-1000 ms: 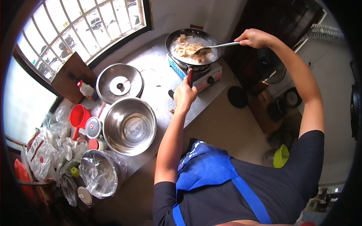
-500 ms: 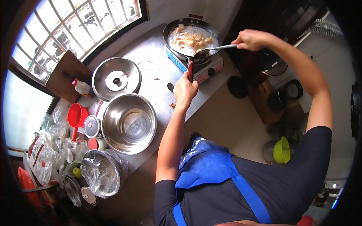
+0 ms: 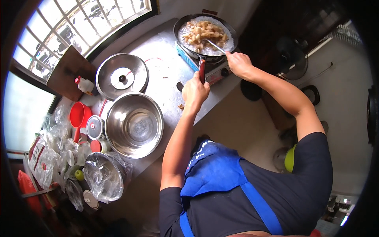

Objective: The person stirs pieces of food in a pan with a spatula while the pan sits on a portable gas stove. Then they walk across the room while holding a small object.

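On tabletop stove (image 3: 217, 76), pan (image 3: 228, 24) w/ food pcs (image 3: 193, 36) in white-foaming liquid (image 3: 228, 42); L hand (image 3: 196, 91) closed round pan handle (image 3: 202, 69); R hand (image 3: 239, 64) closed on long utensil (image 3: 216, 46), its far end among pcs; pcs in, look pale gold; prob. mid-cook; browning seems unfinished, none seen lifted out.

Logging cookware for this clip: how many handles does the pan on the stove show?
2 on the pan: a long handle, gripped by the left hand, and a short handle at the far rim. No others show.
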Action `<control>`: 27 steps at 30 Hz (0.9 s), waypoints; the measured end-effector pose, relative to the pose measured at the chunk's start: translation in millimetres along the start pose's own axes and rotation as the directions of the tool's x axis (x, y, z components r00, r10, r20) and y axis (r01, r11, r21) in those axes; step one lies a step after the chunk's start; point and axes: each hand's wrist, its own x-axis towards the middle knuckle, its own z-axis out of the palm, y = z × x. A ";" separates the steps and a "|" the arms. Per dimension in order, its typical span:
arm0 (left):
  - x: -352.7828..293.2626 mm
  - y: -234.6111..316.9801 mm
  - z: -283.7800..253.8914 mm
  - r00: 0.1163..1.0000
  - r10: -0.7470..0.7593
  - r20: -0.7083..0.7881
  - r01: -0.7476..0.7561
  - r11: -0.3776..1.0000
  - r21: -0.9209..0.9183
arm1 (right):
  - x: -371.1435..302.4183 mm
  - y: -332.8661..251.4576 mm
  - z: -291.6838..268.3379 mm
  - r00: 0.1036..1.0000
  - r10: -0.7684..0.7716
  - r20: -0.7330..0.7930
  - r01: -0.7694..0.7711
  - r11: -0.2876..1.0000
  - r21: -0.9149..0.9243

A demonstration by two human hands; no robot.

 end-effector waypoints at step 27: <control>0.0 -10.7 9.5 0.996 0.021 -0.089 -0.028 0.996 -0.079 | 0.9 83.0 -69.7 0.806 0.281 0.521 -0.592 0.397 0.702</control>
